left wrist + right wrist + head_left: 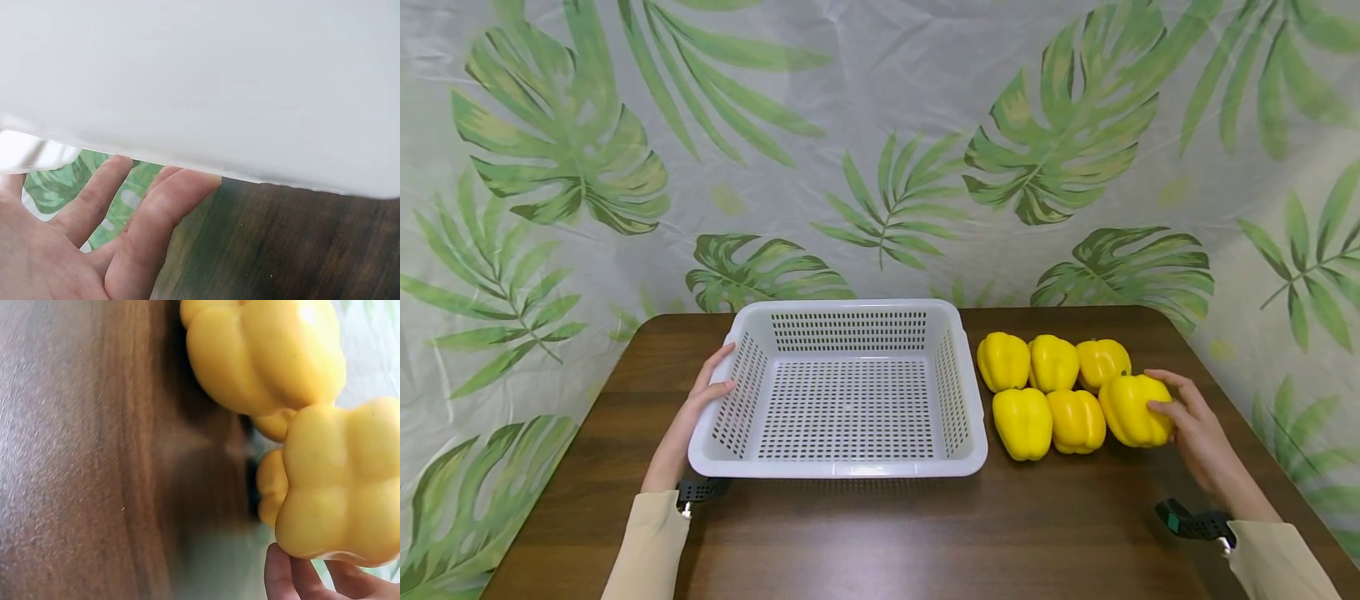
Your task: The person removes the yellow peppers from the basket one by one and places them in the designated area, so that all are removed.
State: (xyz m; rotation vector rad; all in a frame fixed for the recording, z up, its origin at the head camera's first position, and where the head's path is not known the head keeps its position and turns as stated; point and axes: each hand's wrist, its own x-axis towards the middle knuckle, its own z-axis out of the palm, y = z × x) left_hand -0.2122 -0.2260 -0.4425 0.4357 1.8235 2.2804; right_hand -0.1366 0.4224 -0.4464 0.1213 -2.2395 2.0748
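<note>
A white perforated plastic basket sits on the table with nothing in it. My left hand grips its left rim, thumb and fingertips at the edge; the left wrist view shows the fingers bent against the basket's outer side. At the right, my right hand holds a yellow bell pepper from its right side, thumb on the front. In the right wrist view this pepper appears raised off the tabletop, fingertips at its lower side. Several more yellow bell peppers stand close together between it and the basket.
The dark brown wooden table bears everything. Behind it hangs a pale cloth printed with green leaves. The grouped peppers form a back row and a front row beside the basket's right wall.
</note>
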